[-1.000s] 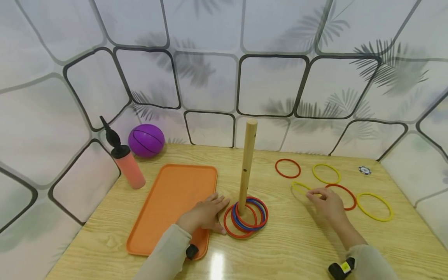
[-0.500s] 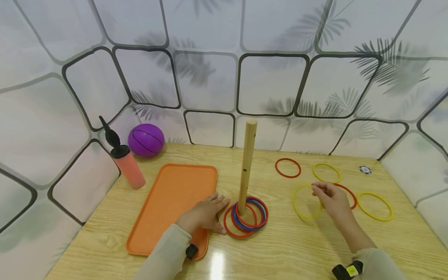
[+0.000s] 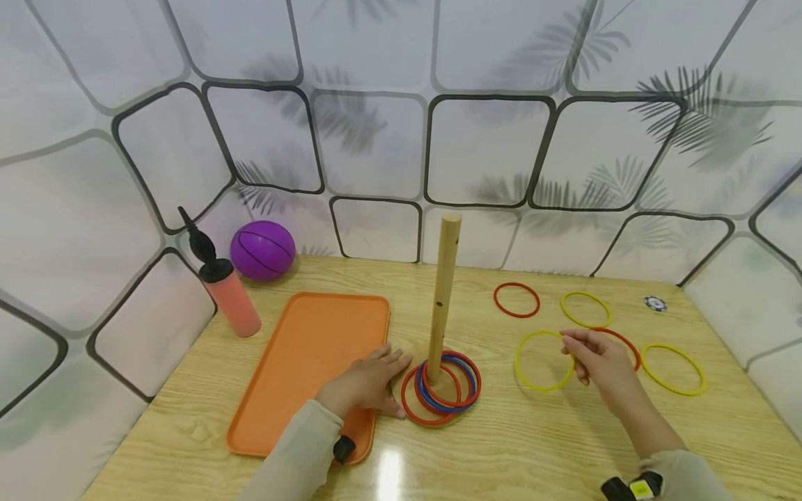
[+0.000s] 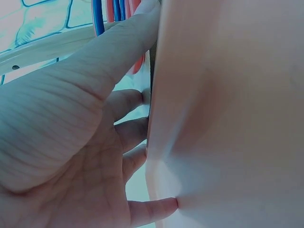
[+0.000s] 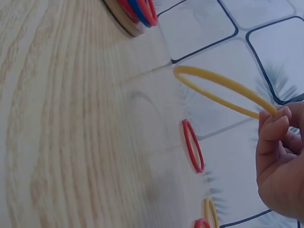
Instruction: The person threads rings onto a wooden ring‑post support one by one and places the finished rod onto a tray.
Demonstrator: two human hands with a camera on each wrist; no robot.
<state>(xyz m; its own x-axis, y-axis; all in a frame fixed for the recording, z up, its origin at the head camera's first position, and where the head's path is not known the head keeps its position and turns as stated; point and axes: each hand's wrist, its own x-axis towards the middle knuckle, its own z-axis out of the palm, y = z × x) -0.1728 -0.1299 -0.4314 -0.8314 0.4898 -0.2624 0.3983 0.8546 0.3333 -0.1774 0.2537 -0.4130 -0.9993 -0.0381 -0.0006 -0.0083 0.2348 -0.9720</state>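
Observation:
My right hand (image 3: 598, 358) pinches a yellow ring (image 3: 516, 362) by its edge between thumb and fingers. In the right wrist view that ring (image 5: 223, 80) is held up off the wooden table. A wooden peg (image 3: 442, 299) stands upright left of it, with several red and blue rings (image 3: 479, 383) stacked around its foot. My left hand (image 3: 366, 383) lies with spread fingers across the right edge of the orange tray (image 3: 301, 369), its fingertips beside the peg's base. The left wrist view shows the fingers (image 4: 152, 209) extended against the tray's rim, holding nothing.
Loose on the table's right side lie red rings (image 3: 496, 298) and yellow rings (image 3: 703, 383). Farther back is a small poker chip (image 3: 655, 303). A pink hand pump (image 3: 234, 303) and a purple ball (image 3: 263, 250) stand at the back left, near the patterned wall (image 3: 376, 153).
The right hand has lifted the yellow ring off the table and swung it from nearly flat to facing the camera. The hand has shifted slightly right. The left hand stays put.

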